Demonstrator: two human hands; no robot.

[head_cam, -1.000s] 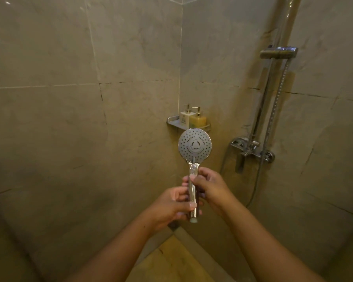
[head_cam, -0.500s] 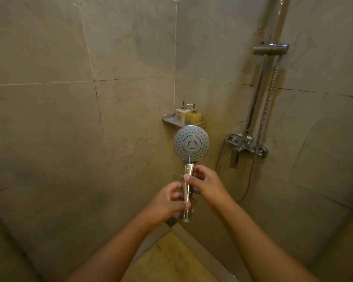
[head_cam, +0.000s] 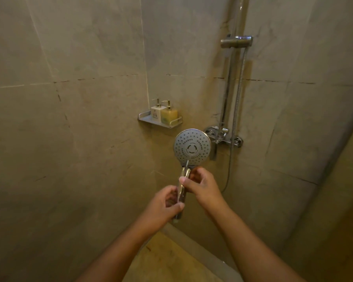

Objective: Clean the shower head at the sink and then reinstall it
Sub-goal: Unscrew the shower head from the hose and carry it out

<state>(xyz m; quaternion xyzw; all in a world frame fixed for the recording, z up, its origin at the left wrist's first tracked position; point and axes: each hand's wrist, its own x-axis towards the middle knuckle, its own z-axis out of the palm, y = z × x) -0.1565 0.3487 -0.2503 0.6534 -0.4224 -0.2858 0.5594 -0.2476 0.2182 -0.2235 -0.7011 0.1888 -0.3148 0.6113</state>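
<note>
I hold a round grey shower head [head_cam: 192,147] upright in front of me, its nozzle face towards the camera and its chrome handle pointing down. My left hand [head_cam: 164,204] grips the lower part of the handle. Just under the head, my right hand [head_cam: 202,185] grips the upper part. The handle's bottom end sticks out below my left hand with no hose on it. The metal hose [head_cam: 237,102] hangs down the wall from the empty chrome holder [head_cam: 236,41] on the riser pipe.
A chrome mixer tap [head_cam: 224,137] sits on the right wall behind the shower head. A corner shelf [head_cam: 145,118] carries two pump bottles [head_cam: 168,115]. Tiled walls close in on the left and right; the yellowish floor [head_cam: 161,261] lies below.
The shower head and both hands sit slightly further right in view, now overlapping the tap. My grip on the handle is unchanged.
</note>
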